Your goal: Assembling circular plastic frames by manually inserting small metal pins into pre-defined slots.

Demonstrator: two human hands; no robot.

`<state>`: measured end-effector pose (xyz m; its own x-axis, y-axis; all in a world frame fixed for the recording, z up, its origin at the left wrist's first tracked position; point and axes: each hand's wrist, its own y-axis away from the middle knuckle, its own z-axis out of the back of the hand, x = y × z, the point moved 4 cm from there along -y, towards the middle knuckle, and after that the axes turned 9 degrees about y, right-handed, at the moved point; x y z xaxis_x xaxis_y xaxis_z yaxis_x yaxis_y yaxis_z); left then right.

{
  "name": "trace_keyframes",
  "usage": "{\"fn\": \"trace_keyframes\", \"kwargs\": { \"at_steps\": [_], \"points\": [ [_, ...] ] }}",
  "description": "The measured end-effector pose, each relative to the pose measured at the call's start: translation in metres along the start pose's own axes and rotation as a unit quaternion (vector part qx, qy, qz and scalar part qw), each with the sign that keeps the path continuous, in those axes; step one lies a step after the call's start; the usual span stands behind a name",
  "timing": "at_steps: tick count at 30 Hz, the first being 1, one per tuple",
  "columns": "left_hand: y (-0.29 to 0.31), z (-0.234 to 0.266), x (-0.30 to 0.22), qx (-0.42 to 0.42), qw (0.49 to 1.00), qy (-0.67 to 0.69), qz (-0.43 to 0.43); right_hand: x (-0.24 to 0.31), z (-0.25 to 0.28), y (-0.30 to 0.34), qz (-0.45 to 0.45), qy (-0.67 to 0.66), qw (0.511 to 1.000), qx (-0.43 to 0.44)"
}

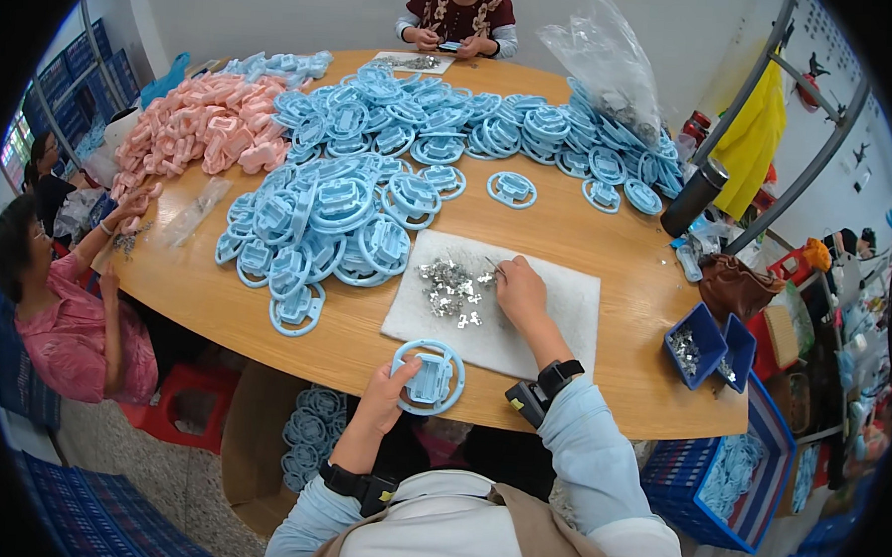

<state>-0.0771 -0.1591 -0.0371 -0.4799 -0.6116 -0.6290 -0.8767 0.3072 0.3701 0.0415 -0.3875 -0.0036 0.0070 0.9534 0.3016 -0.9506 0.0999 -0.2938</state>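
My left hand (382, 400) grips a light blue round plastic part (449, 386) by its left side, at the table's front edge. The part is an open ring with a rectangular tray-like middle. Over a white foam sheet (548, 328), my right hand (521, 294) is closed in a pinch on a thin metal tool, seemingly tweezers (495, 267). The tool's tip is beside a loose pile of small silvery metal clips (448, 287). Whether the tip holds a clip is too small to tell.
Blue parts (320, 208) are heaped left of the sheet, with more behind. Pink parts (209, 124) lie far left. At right stand a black thermos (694, 198) and blue bins (697, 345). One co-worker (77, 302) sits left, another (462, 25) across the table.
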Motion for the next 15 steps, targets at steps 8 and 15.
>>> {"fn": "trace_keyframes", "kwargs": {
  "at_steps": [8, 15],
  "points": [
    [0.001, -0.005, -0.002, 0.002, 1.000, 0.002, 0.009, -0.010, 0.021, 0.013, -0.009, -0.041, 0.999, 0.004],
    [0.001, -0.005, -0.003, 0.000, 1.000, 0.001, 0.006, -0.007, 0.014, 0.014, 0.001, -0.080, 0.997, 0.011]
  ]
}}
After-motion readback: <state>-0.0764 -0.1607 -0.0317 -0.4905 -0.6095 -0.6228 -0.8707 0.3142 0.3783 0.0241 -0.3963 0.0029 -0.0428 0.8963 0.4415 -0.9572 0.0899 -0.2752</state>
